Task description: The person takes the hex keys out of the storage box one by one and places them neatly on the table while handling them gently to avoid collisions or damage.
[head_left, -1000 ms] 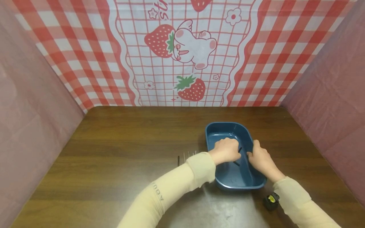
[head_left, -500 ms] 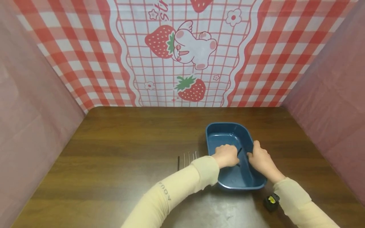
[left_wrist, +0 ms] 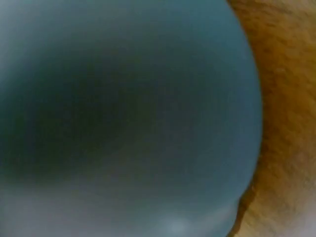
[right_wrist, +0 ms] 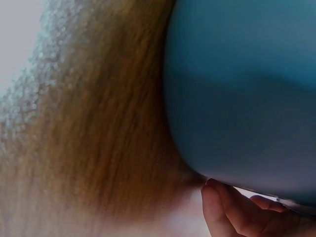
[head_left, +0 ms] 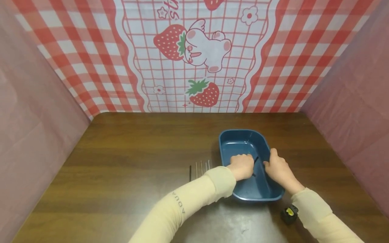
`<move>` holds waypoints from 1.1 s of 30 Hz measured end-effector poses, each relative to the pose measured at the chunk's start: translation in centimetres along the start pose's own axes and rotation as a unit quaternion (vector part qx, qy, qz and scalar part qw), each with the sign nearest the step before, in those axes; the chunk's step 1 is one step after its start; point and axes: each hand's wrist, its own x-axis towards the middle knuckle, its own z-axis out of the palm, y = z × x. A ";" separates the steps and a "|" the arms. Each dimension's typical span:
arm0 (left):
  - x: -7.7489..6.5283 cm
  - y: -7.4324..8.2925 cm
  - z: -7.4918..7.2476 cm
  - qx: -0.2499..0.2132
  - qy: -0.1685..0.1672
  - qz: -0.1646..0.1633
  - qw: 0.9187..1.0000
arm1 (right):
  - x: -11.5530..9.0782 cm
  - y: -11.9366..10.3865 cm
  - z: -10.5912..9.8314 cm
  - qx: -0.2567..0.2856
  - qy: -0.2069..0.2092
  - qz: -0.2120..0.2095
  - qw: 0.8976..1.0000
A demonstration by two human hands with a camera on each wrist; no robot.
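Note:
A blue oblong basin (head_left: pixel 249 189) stands on the right half of the table. My left hand (head_left: pixel 241 166) reaches down inside it, knuckles up; its fingertips and anything between them are hidden. Beside that hand a thin dark rod (head_left: pixel 256 159) shows, and a short dark end (head_left: pixel 254 174) pokes out lower down. The right hand (head_left: pixel 279 168) grips the basin's right rim, thumb over the edge; in the right wrist view its fingers (right_wrist: pixel 237 207) lie against the outer wall. Left of the basin, several thin rods lie side by side, one black rod (head_left: pixel 190 173) and slim metallic rods (head_left: pixel 201 167).
A small black object (head_left: pixel 289 215) with a yellow patch is by the right sleeve. The brown wooden table (head_left: pixel 136 148) ends at a checked strawberry cloth (head_left: pixel 194 67) behind, with pink cloth (head_left: pixel 39 101) on both sides. Blurred basin wall fills most of the left wrist view.
My left hand has shifted slightly toward the near end of the basin, and its sleeve has moved a little right. The right hand keeps its grip on the rim.

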 end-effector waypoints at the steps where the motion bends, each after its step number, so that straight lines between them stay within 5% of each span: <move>1: 0.0 0.0 0.0 -0.001 -0.001 0.000 1.000 | 0.0 0.0 -0.1 -0.001 0.000 0.000 1.000; 23: -0.2 -0.8 -0.7 -0.036 -0.022 -0.009 0.999 | 0.0 0.1 0.1 -0.001 0.007 -0.003 1.000; 33: -1.2 -1.3 -1.9 -0.051 -0.003 0.004 0.999 | 0.0 -0.1 0.0 -0.001 0.004 0.001 1.000</move>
